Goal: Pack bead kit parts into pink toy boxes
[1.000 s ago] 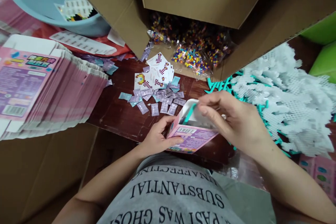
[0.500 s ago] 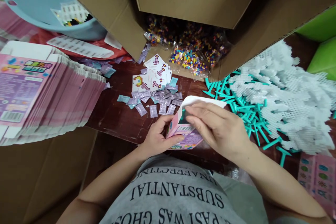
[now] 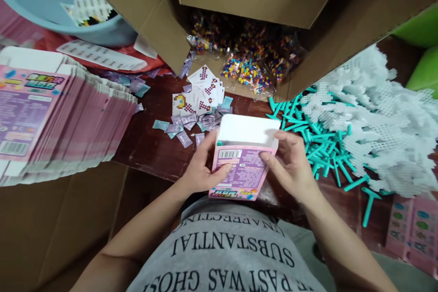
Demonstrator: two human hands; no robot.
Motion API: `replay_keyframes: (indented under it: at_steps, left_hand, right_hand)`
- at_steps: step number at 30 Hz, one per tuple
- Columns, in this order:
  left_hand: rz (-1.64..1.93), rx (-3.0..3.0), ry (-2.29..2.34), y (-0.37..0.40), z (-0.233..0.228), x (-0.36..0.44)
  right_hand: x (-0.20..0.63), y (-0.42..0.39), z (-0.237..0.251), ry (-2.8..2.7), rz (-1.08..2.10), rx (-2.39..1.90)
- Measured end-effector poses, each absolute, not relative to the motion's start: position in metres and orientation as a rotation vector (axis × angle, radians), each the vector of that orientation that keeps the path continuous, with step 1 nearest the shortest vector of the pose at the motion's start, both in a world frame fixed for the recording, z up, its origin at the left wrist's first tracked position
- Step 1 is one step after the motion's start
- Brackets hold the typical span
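Pink printed cardboard box (image 3: 239, 171), long axis pointing away from the body, is gripped between left hand (image 3: 200, 171) and right hand (image 3: 290, 164); white flap (image 3: 246, 130) stands open at the far end.

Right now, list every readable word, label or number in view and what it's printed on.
"UNAFFECTING", "SUBSTANTIAL", "PAST WAS GHOS", cut off at the frame edge: grey shirt, upside down to the camera.
Pink box, held by left hand and right hand: barcode, purple panel text and title too small to read.
Stack of flat pink boxes: title, text and barcode blurred.
Pattern cards: pixel pictures, no readable text.
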State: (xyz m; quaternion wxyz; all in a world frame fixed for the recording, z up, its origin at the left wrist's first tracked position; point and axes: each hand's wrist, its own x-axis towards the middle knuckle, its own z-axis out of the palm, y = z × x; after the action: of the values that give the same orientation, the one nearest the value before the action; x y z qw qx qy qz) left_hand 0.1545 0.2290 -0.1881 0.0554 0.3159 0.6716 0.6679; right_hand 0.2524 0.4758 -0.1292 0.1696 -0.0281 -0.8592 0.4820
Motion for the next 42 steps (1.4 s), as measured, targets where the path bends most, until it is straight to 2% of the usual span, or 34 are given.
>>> replay_keyframes:
  at_steps: [3, 7, 11, 15, 20, 23, 26, 29, 33, 37, 42]
  left_hand:
    - [1.769, 0.930, 1.949, 0.217, -0.192, 0.153]
    - [1.714, 0.816, 1.838, 0.212, -0.189, 0.149]
    - [1.780, 0.721, 2.048, 0.214, -0.192, 0.147]
    - [2.010, 0.488, 1.942, 0.215, -0.204, 0.151]
    - [1.828, 0.584, 1.889, 0.213, -0.192, 0.154]
    - [1.768, 0.574, 1.852, 0.215, -0.175, 0.154]
    - [1.732, 0.539, 1.913, 0.218, -0.163, 0.151]
    - [1.710, 0.564, 1.915, 0.216, -0.159, 0.147]
    - [1.751, 0.679, 1.814, 0.205, -0.169, 0.147]
    - [1.842, 0.813, 1.903, 0.197, -0.190, 0.152]
    - [1.867, 0.785, 1.946, 0.205, -0.213, 0.152]
  right_hand:
    - [0.271, 0.479, -0.165, -2.347, 1.788, -0.142]
    - [0.275, 0.484, -0.171, -2.517, 1.923, -0.042]
    - [0.270, 0.475, -0.167, -2.541, 1.742, -0.099]
    - [0.271, 0.461, -0.171, -2.479, 1.560, -0.106]
    - [0.269, 0.463, -0.163, -2.435, 1.783, -0.012]
    - [0.264, 0.460, -0.158, -2.382, 1.908, -0.160]
    - [0.258, 0.455, -0.155, -2.372, 1.896, -0.307]
    - [0.256, 0.455, -0.152, -2.425, 1.888, -0.266]
    - [0.265, 0.464, -0.151, -2.525, 1.861, -0.083]
    - [0.280, 0.462, -0.154, -2.551, 1.725, 0.075]
    - [0.291, 0.449, -0.159, -2.467, 1.675, -0.044]
